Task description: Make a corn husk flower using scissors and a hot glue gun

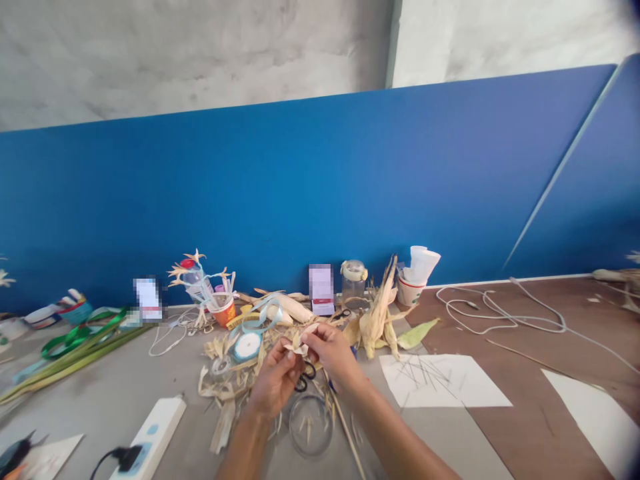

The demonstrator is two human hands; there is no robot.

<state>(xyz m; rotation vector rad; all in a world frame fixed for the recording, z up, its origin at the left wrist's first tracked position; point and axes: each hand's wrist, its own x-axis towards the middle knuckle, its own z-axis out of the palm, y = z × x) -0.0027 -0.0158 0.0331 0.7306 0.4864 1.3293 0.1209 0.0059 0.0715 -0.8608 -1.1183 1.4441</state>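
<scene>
My left hand [278,379] and my right hand [331,352] meet over the middle of the table. Between their fingertips is a small pale piece of corn husk [297,348], pinched from both sides. Black scissor handles [301,385] show just below the hands; the blades are hidden. Closer to me lies a coil of thin wire [311,455]. Loose dried corn husks [225,407] are scattered left of my left hand, near a roll of light blue ribbon [248,346]. A larger bundle of dry husk [379,323] rises beyond my right hand.
Along the blue partition [300,193] stand a phone [321,290], a lidded jar [354,285], an orange cup [223,312] and a cup with white paper [411,291]. Thin dark wires lie on a white sheet [480,387]. A power strip [159,427] sits front left; white cables [500,320] sprawl right.
</scene>
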